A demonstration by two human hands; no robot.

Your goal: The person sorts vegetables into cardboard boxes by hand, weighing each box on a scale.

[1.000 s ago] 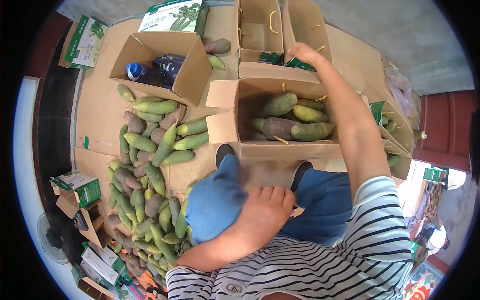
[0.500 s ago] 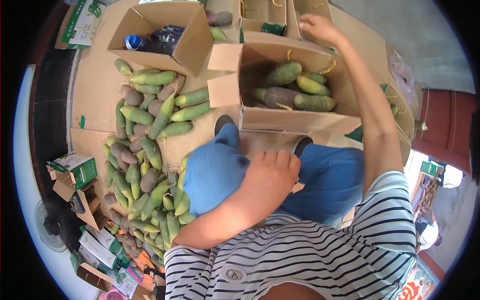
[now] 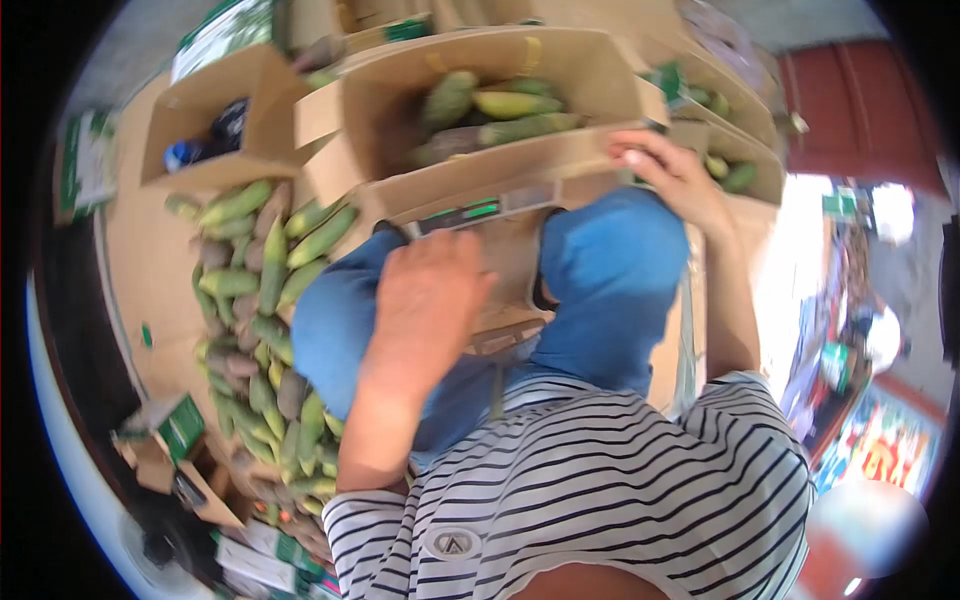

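Observation:
A large cardboard box (image 3: 520,175) stands at my feet, holding several green and dark radishes (image 3: 525,104) and yellow cord handles. My right hand (image 3: 665,165) is at the near right corner of this box, its fingers loosely bent and apart, with nothing seen in them. My left hand (image 3: 435,290), back upward and blurred, is over my left knee. Its fingertips are hidden, so what they hold, if anything, does not show. Just beyond it, a scale-like device with a lit green display (image 3: 480,210) shows against the box's near side.
Green and dark radishes (image 3: 272,265) lie heaped on the floor at left. A smaller box (image 3: 260,120) with a blue-capped bottle (image 3: 182,155) is at upper left. Boxes with radishes (image 3: 755,170) stand at right. Another person in a white top (image 3: 883,340) is at far right.
My right hand has come down from beyond the box to its near right corner. My left hand has moved left and forward. The view has shifted, and the green display now shows.

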